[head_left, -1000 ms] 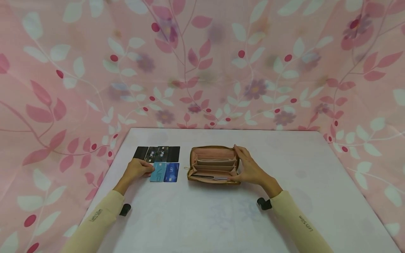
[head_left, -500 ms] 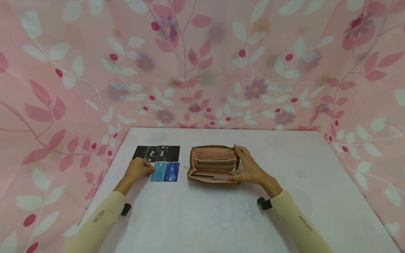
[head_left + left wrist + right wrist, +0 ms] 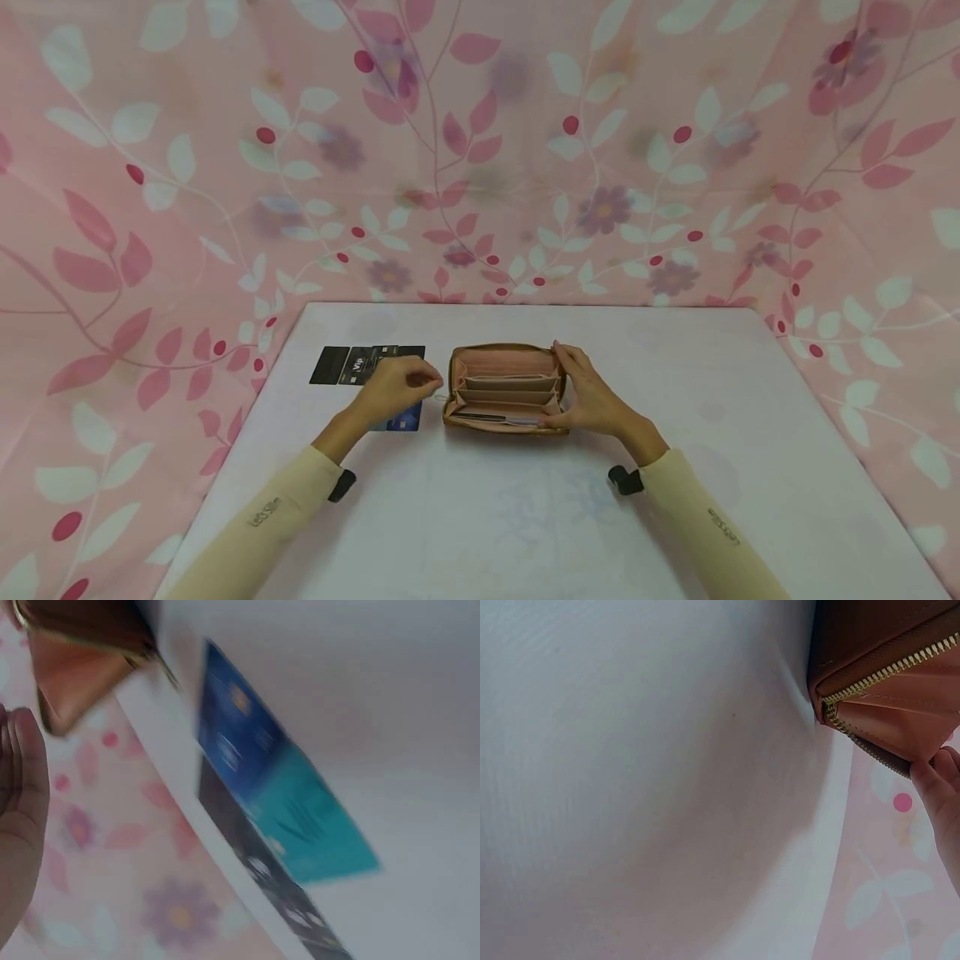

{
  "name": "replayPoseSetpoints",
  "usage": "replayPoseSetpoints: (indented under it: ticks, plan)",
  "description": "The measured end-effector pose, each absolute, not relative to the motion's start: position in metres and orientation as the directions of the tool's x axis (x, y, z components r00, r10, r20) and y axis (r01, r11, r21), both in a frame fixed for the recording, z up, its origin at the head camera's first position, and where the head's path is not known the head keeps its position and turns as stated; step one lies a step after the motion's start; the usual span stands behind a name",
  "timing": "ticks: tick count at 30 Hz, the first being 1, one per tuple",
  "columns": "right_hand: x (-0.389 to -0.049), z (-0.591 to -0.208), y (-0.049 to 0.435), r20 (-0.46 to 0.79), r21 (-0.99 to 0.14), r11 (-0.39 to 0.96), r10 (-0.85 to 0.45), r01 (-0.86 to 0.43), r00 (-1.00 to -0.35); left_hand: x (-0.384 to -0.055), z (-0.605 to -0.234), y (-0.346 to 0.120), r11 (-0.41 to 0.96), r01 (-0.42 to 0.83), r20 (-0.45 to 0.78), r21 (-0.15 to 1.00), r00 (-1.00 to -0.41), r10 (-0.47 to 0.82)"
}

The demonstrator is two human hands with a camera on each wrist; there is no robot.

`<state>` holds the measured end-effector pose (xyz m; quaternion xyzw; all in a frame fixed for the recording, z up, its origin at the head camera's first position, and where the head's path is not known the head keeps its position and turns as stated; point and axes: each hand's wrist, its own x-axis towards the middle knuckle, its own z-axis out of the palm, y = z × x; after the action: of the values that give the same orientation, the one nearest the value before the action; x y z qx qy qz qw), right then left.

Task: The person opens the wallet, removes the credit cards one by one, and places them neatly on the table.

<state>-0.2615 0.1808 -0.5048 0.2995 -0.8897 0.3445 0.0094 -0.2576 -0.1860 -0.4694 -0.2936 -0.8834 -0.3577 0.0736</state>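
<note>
Pink floral cloth (image 3: pixel 480 167) backs two rectangular blue cards (image 3: pixel 304 814); right grip (image 3: pixel 592 397) clasps one brown zippered wallet (image 3: pixel 506 398); left grip (image 3: pixel 393 392), contents unclear.

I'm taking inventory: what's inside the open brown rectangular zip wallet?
The brown zip wallet shows peach-pink dividers and, in the front section, thin flat items, dark and pale. What lies deeper is hidden; the right hand covers part of one end.

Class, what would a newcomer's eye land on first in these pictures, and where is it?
Probably the pink floral fabric backdrop, filling the upper part of the head view. Next, the brown zip-around wallet, open on the white tabletop, its right side gripped by the bare right hand. To its left lie a rectangular blue card and a teal card.
</note>
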Motion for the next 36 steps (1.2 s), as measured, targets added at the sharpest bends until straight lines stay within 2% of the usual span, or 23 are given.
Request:
replayPoseSetpoints:
  ticks: [4, 7, 11, 15, 21, 28, 36]
  plan:
    - [-0.263, -0.505, 0.181, 0.220, -0.609, 0.582, -0.528, -0.539, -0.820, -0.255, -0.466, -0.155, 0.425, 0.744, 0.350, 0.515, -0.636, 0.688]
    - [-0.264, -0.506, 0.181, 0.226, -0.604, 0.577, -0.538, -0.550, -0.812, -0.258, -0.467, -0.142, 0.413, 0.788, 0.286, 0.456, -0.569, 0.771]
    - [-0.264, -0.506, 0.181, 0.228, -0.607, 0.567, -0.546, -0.556, -0.806, -0.262, -0.468, -0.134, 0.448, 0.776, 0.173, 0.445, -0.565, 0.807]
    - [-0.264, -0.506, 0.181, 0.206, -0.624, 0.565, -0.547, -0.539, -0.812, -0.265, -0.468, -0.131, 0.472, 0.766, 0.120, 0.438, -0.570, 0.813]
    - [-0.263, -0.504, 0.182, 0.167, -0.638, 0.576, -0.545, -0.511, -0.822, -0.267, -0.469, -0.128, 0.509, 0.769, 0.100, 0.386, -0.583, 0.806]
    - [-0.261, -0.499, 0.184, 0.147, -0.641, 0.587, -0.539, -0.495, -0.829, -0.269, -0.468, -0.126, 0.499, 0.790, 0.108, 0.357, -0.565, 0.818]
    - [-0.261, -0.498, 0.184, 0.149, -0.622, 0.579, -0.573, -0.527, -0.806, -0.270, -0.460, -0.121, 0.540, 0.798, 0.053, 0.267, -0.572, 0.819]
